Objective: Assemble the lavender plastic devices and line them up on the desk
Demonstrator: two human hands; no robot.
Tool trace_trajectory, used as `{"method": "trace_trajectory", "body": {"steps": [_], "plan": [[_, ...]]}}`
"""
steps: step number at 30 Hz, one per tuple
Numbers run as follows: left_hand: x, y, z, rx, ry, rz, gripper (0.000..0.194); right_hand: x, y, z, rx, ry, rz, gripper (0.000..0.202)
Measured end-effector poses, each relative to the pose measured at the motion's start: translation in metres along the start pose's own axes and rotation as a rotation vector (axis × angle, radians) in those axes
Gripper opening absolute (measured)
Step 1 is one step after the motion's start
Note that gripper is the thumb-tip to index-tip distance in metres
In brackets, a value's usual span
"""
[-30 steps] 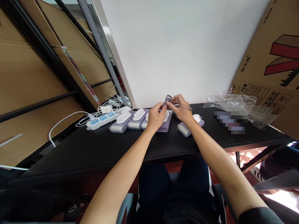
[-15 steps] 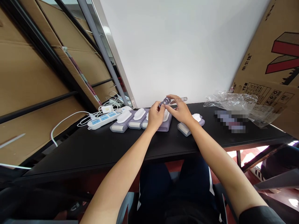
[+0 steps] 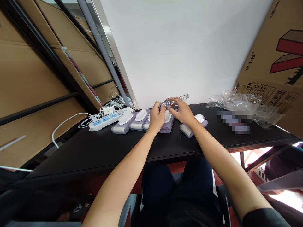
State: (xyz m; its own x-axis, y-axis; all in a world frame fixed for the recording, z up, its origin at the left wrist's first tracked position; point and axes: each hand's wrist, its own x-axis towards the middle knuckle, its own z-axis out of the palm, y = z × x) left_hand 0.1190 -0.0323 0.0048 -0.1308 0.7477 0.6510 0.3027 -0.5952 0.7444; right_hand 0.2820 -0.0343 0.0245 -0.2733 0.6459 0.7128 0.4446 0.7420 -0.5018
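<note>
Above the row of purple cases, my left hand (image 3: 157,118) is closed, its fingertips pinching a small purple-grey part (image 3: 163,104). A thin coiled spring (image 3: 184,96) runs from that part up to the right, its far end free. My right hand (image 3: 183,113) is closed round the spring near the part, with thumb and fingers meeting close to my left fingertips. How the spring joins the part is hidden by my fingers. Beneath my left hand sits a purple case with a white oval top (image 3: 167,127), partly covered.
Two similar purple cases (image 3: 123,123) (image 3: 139,121) stand to the left, beside a white power strip (image 3: 104,122) with cables. Another case (image 3: 187,130) lies under my right forearm. Clear plastic wrap (image 3: 236,101) and a printed carton (image 3: 267,72) are at the right of the black table (image 3: 94,148).
The purple-grey part has shifted slightly left and down in my fingers. The spring now slants more steeply, its free end raised. The cases have stayed put.
</note>
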Motion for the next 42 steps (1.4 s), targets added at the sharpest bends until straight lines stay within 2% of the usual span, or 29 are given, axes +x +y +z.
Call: {"method": "trace_trajectory", "body": {"steps": [6, 12, 19, 29, 37, 40, 42], "plan": [[0.001, 0.0, 0.002, -0.081, -0.032, -0.078, 0.015, -0.001, 0.0, 0.001, 0.021, -0.012, 0.0, 0.042], [0.004, 0.001, 0.002, -0.359, -0.086, -0.184, 0.02, 0.003, 0.005, 0.0, 0.171, -0.033, 0.031, 0.038], [0.007, 0.009, -0.006, -0.545, -0.246, -0.301, 0.027, 0.008, 0.011, 0.001, 0.405, -0.058, 0.12, 0.042], [0.007, 0.008, -0.008, -0.559, -0.305, -0.314, 0.029, 0.011, 0.012, -0.005, 0.509, -0.1, 0.172, 0.045], [0.008, 0.003, -0.006, -0.456, -0.246, -0.315, 0.031, 0.008, 0.01, -0.007, 0.413, -0.126, 0.145, 0.038], [0.008, 0.004, -0.006, -0.412, -0.241, -0.296, 0.032, 0.008, 0.011, -0.007, 0.295, -0.059, 0.122, 0.037], [0.007, 0.006, -0.007, -0.378, -0.241, -0.279, 0.041, 0.008, 0.011, -0.006, 0.2, 0.002, 0.102, 0.033]]}}
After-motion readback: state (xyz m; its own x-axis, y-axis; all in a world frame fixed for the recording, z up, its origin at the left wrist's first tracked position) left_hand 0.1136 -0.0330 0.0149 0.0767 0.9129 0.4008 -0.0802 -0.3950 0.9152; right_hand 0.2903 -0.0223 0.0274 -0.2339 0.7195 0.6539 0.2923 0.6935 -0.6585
